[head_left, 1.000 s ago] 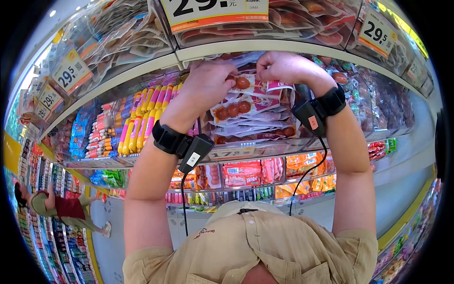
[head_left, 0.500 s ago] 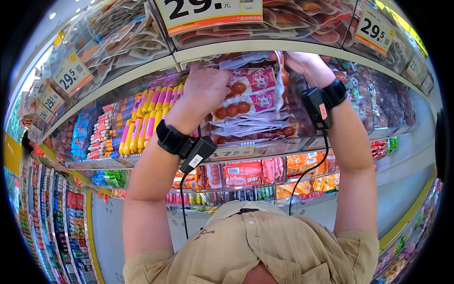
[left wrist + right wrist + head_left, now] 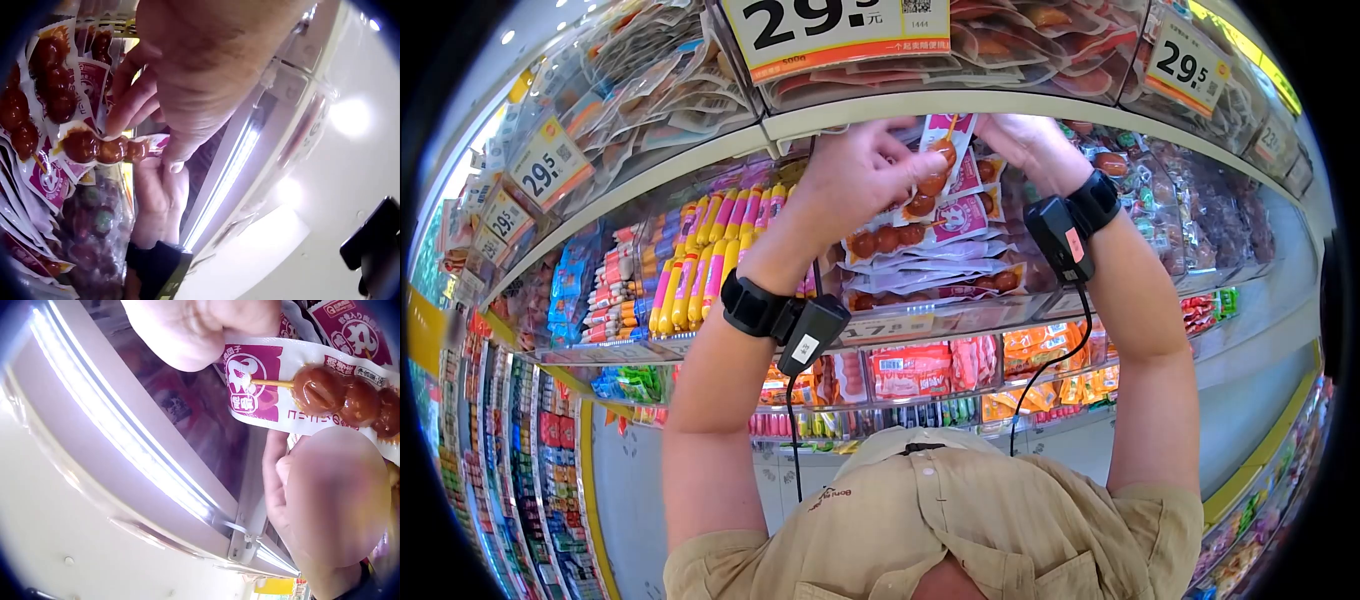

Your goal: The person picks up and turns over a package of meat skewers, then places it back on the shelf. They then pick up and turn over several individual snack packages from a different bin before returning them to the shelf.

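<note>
A clear-and-pink packet holding a skewer of glazed meatballs (image 3: 932, 182) hangs tilted above others of its kind. My left hand (image 3: 855, 172) pinches it, thumb across the front and a fingertip at its edge in the left wrist view. The pink label end and stick show plainly on the packet (image 3: 259, 381) in the right wrist view. Right at that end is my right hand (image 3: 1032, 150), palm turned toward it, its fingertips hidden; I cannot tell if they grip. Below lie several stacked skewer packets (image 3: 930, 275), some with labels standing up behind.
The upper shelf's white front edge (image 3: 960, 101) passes close over both hands. Yellow-and-pink sausages (image 3: 700, 268) fill the bin to the left; wrapped dark snacks (image 3: 1200, 215) are at the right. A clear bin front with a price tag (image 3: 890, 325) borders the near side.
The skewer packet has swung left from the right hand's side, across the stack. My left hand's thumb has come out onto it. The passer-by at far left has gone from view.
</note>
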Demonstrator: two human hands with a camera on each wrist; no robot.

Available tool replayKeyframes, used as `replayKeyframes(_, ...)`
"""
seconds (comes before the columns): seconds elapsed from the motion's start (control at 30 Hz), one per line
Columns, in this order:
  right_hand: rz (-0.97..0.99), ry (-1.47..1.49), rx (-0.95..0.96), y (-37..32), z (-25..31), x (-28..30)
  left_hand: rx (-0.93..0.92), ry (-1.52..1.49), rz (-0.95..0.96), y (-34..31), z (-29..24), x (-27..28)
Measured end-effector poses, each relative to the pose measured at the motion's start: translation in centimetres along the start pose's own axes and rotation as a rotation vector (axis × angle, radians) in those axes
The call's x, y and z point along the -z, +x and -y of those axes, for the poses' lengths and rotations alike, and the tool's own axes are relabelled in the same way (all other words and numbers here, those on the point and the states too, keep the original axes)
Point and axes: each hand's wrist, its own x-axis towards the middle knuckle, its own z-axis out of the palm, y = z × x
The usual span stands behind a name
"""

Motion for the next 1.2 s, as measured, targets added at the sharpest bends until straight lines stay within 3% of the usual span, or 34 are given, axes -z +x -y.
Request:
replayKeyframes(0.03,0.085,0.014,0.022,0.2,-0.3,0.4,0.0,-0.083,0.142,0.3,0.3,-0.2)
replayKeyframes(0.1,0.287,0.106,0.066,0.3,-0.9,0.5,0.046,-0.146,0.215,0.3,0.6,-0.1)
replayKeyframes(0.13,0.246,0.096,0.06,0.3,-1.0,0.2,0.069,-0.176,0.25,0.4,0.8,-0.1)
replayKeyframes(0.23,0.181,0.023,0.066,-0.3,-0.8,-0.7,0.095,-0.212,0.17,0.4,1.2,-0.1)
replayKeyframes(0.33,0.197,-0.24,-0.009,-0.7,0.1,-0.9,0.13,-0.27,0.055,0.4,0.9,0.2)
replayKeyframes(0.37,0.128,-0.517,-0.038,-1.3,0.7,-1.1,0.141,-0.29,0.012,0.3,0.9,0.3)
replayKeyframes(0.5,0.484,-0.736,-0.111,-1.6,2.5,-1.7,0.093,-0.257,-0.02,0.6,1.5,0.6)
replayKeyframes(0.57,0.364,-0.862,-0.29,-2.0,3.8,-2.2,0.06,-0.222,-0.039,0.7,1.9,0.4)
replayKeyframes(0.6,0.3,-0.924,-0.381,-2.2,4.1,-2.4,0.033,-0.091,-0.113,0.5,1.4,0.5)
replayKeyframes(0.63,0.327,-0.865,-0.247,-1.5,2.8,-1.0,0.007,0.039,-0.186,0.2,0.3,0.7)
replayKeyframes(0.67,0.345,-0.925,-0.289,-1.5,2.7,-0.6,-0.02,0.17,-0.257,0.0,-0.2,0.7)
replayKeyframes(0.73,0.379,-1.042,-0.373,-2.0,4.0,-1.6,-0.302,0.315,-0.38,0.6,1.4,0.9)
replayKeyframes(0.77,0.354,-1.2,-0.221,-2.9,4.5,-2.8,-0.445,0.385,-0.439,0.9,2.0,1.1)
replayKeyframes(0.87,0.565,-1.193,-0.201,-2.4,3.3,-2.0,-0.258,0.426,-0.377,0.6,2.1,1.2)
replayKeyframes(1.0,0.732,-1.413,-0.095,-1.8,1.6,-1.5,-0.172,0.459,-0.158,0.0,1.4,1.3)
replayKeyframes(1.03,0.737,-1.384,-0.1,-1.9,1.0,-1.4,-0.143,0.477,-0.106,0.0,1.5,1.4)
replayKeyframes(1.07,0.753,-1.453,0.039,-2.0,0.6,-1.2,-0.118,0.498,-0.057,0.2,1.5,1.6)
replayKeyframes(1.13,0.72,-1.531,-0.035,-2.0,0.2,-1.7,-0.189,0.54,-0.013,-0.1,1.6,1.4)
replayKeyframes(1.2,0.633,-1.539,0.034,-2.0,-0.2,-1.8,-0.242,0.6,-0.016,-0.1,2.0,1.0)
